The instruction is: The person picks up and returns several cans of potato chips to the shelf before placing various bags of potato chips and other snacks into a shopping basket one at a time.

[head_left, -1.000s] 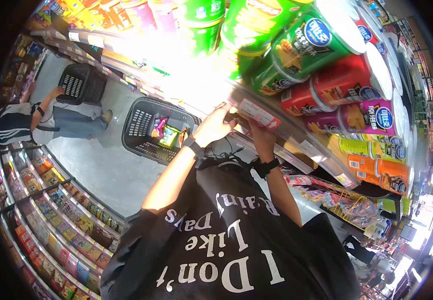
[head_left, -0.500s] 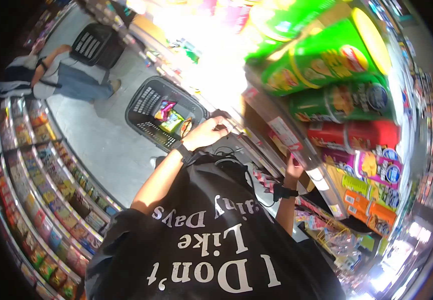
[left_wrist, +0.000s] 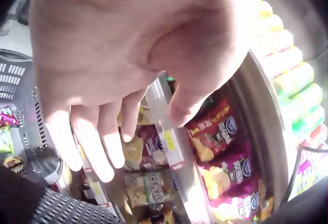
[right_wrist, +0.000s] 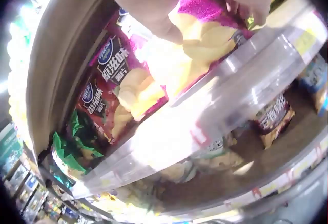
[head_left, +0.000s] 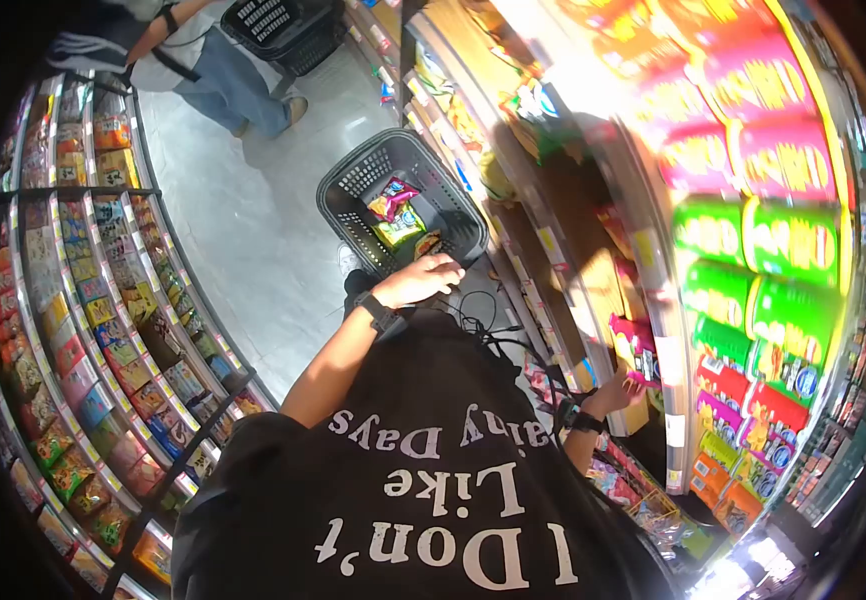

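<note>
My right hand reaches into a shelf at the right of the head view and grips a magenta bag of potato chips. In the right wrist view, the thumb lies on the near side of that bag, with fingertips at its other side. Beside it stand another magenta chip bag and a red one. My left hand is relaxed and holds nothing, over the near edge of a dark shopping basket. Its fingers hang loosely in front of the shelves in the left wrist view.
Inside the basket lie a pink snack bag and a yellow-green one. Clear plastic shelf lips edge the snack shelves. Chip canisters line the upper shelf. Another person with a basket stands in the aisle.
The head view has turned, and the shelves and basket sit differently. My hands have moved apart; the right one has gone into the lower shelf and taken hold of a chip bag.
</note>
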Motion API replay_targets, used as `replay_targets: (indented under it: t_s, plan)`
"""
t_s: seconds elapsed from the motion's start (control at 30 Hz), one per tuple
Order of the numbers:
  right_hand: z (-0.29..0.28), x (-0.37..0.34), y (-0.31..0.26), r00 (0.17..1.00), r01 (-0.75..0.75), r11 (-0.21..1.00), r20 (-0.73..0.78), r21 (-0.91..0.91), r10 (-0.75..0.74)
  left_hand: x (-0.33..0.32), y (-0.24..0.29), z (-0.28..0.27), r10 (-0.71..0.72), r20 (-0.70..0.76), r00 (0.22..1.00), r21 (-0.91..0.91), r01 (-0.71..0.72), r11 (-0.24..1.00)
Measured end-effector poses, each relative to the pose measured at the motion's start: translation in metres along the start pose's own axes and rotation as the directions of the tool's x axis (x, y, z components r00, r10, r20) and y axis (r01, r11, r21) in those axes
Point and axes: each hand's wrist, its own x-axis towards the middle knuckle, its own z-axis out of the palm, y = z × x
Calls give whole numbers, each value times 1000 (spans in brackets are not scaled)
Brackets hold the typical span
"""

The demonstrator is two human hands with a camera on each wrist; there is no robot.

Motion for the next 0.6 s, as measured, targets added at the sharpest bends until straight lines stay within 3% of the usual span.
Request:
replay_targets:
  t_s: [0.07, 0.1, 0.17, 0.2, 0.3, 0.33, 0.4, 0.47, 0.5, 0.57, 0.6]
  plan:
    - [14, -25, -7, 986, 44, 999, -158, -23, -48, -7, -4, -33, 63, -84, 994, -84, -70, 994]
    - [22, -35, -10, 988, -8, 1000, -153, -30, 4, -8, -11, -50, 128, -84, 988, -106, -136, 985]
    - [46, -61, -33, 982, -115, 992, -159, -55, 105, -22, 1, -79, 107, -91, 990, -127, -118, 985]
    - [58, -78, -45, 988, -89, 996, -129, -13, 87, -31, 14, -88, 15, -150, 989, -116, -32, 993]
    - [80, -103, -49, 982, -87, 994, 175, 60, 75, -18, -27, -137, 52, -189, 981, -121, -76, 990]
    - [96, -120, -73, 974, -83, 995, 207, -51, 92, -14, -34, -151, -3, -197, 980, -124, -22, 992]
    - [126, -153, -109, 925, -61, 993, 367, -102, 95, -18, -26, -169, -61, -232, 971, -100, 39, 994]
    - [155, -172, -103, 836, -57, 992, 537, -113, 110, -19, -32, -188, -136, -301, 944, -141, 97, 985]
    - [177, -180, -97, 741, -57, 986, 655, -154, 145, -18, -41, -196, -139, -345, 928, -172, 83, 982]
    - [234, -197, -85, 494, -41, 974, 843, -223, 214, -11, -70, -211, -153, -427, 891, -222, 61, 973]
    - [269, -201, -60, 347, 10, 986, 925, -168, 154, -6, -88, -219, -157, -452, 878, -252, 43, 967]
